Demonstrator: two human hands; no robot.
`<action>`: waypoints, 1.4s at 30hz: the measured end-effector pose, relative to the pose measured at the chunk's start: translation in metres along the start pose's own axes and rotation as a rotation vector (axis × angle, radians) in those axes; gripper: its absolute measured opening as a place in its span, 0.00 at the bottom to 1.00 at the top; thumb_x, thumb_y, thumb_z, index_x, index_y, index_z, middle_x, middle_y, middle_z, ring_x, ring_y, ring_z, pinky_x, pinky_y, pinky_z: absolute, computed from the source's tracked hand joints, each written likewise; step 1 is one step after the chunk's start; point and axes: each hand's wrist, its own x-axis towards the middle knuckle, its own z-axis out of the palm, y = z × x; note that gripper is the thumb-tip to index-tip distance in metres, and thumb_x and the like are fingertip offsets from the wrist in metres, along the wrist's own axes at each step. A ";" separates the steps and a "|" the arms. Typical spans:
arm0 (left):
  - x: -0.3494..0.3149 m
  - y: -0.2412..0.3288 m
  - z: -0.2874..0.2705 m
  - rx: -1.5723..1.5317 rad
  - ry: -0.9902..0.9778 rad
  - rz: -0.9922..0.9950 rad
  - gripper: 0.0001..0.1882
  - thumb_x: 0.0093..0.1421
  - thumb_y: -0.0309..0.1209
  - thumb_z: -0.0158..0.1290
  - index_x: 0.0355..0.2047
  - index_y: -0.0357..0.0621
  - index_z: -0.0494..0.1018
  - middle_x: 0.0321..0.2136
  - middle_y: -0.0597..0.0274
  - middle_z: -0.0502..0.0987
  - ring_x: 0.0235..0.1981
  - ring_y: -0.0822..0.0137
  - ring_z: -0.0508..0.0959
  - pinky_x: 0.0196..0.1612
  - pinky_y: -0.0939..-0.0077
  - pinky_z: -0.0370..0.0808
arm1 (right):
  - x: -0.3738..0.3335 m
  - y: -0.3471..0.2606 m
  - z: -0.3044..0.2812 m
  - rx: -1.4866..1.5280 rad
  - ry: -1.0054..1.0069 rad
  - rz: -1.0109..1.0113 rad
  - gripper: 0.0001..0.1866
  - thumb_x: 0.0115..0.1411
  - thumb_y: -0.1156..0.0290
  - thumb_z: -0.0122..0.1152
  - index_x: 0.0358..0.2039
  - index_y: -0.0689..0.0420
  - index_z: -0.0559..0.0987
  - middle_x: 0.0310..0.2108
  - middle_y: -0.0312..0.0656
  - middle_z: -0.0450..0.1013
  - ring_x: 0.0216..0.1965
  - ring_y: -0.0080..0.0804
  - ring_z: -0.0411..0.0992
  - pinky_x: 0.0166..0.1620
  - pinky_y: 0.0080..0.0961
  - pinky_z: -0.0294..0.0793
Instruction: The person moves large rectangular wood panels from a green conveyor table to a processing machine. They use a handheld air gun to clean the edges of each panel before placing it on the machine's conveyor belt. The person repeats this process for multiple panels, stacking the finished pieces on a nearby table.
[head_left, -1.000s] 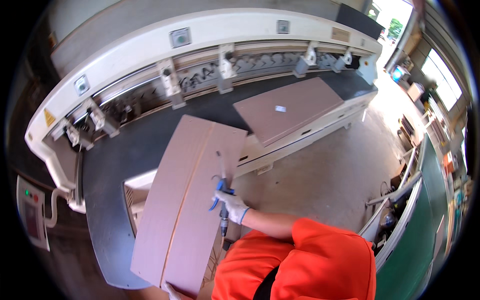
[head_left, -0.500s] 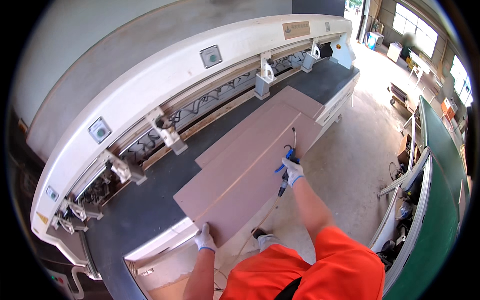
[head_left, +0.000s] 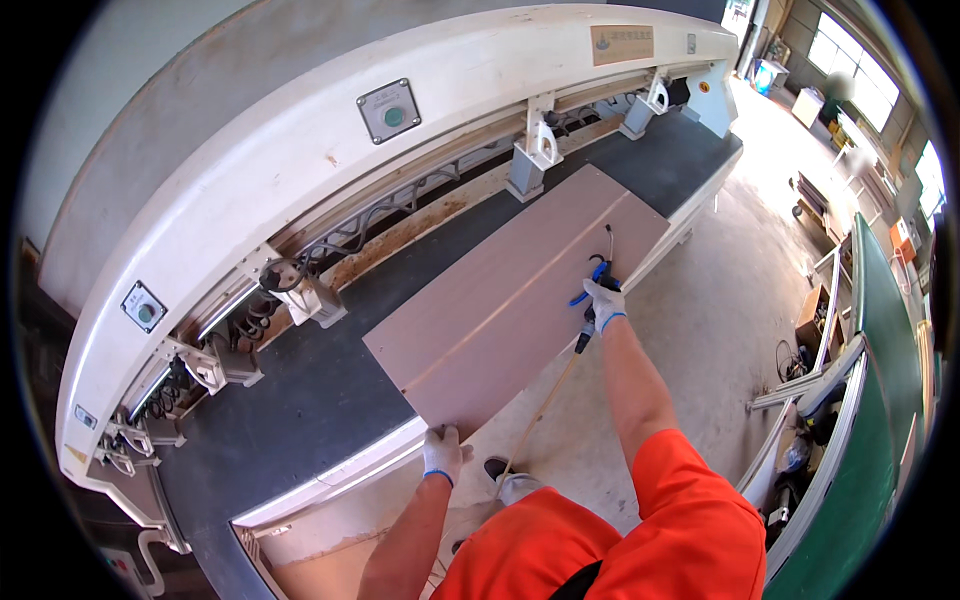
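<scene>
A flat brown panel with a pale lengthwise strip lies on the dark machine bed, overhanging its near edge. My left hand, in a white glove, is closed on the panel's near left corner, its fingers bent at the edge. In my gloved right hand is a blue and black air blow gun. Its thin bent nozzle points away from me, over the panel's right end. A tan hose runs from the gun's handle down toward my feet.
A long white machine beam with green buttons arches behind the bed. Several grey clamp blocks hang under it, close to the panel's far side. At right stands a green-topped table with a metal frame.
The upper panel has slid away from me onto the bed and now covers the panel beneath it. My left hand has followed its edge; the blow gun remains in my right hand.
</scene>
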 end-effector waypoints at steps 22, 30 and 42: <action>-0.108 -0.132 -0.151 -0.736 0.051 0.084 0.25 0.65 0.28 0.59 0.60 0.32 0.69 0.46 0.51 0.79 0.43 0.53 0.84 0.46 0.60 0.83 | -0.202 0.111 0.001 0.183 -0.818 0.292 0.20 0.71 0.54 0.58 0.23 0.47 0.67 0.17 0.33 0.63 0.21 0.34 0.66 0.27 0.38 0.71; -0.344 -0.507 -0.345 -1.611 0.298 0.311 0.08 0.67 0.32 0.55 0.31 0.48 0.68 0.21 0.68 0.67 0.21 0.68 0.70 0.21 0.75 0.64 | -0.664 0.332 -0.035 -0.586 -1.684 0.524 0.13 0.64 0.63 0.69 0.44 0.54 0.78 0.38 0.42 0.81 0.33 0.36 0.80 0.29 0.33 0.80; -0.549 -0.671 -0.431 -1.913 1.355 0.168 0.21 0.71 0.36 0.51 0.59 0.39 0.68 0.52 0.47 0.74 0.50 0.47 0.78 0.44 0.54 0.80 | -1.030 0.440 -0.079 -1.091 -2.351 0.404 0.13 0.62 0.67 0.70 0.43 0.58 0.80 0.37 0.43 0.82 0.36 0.33 0.81 0.38 0.30 0.79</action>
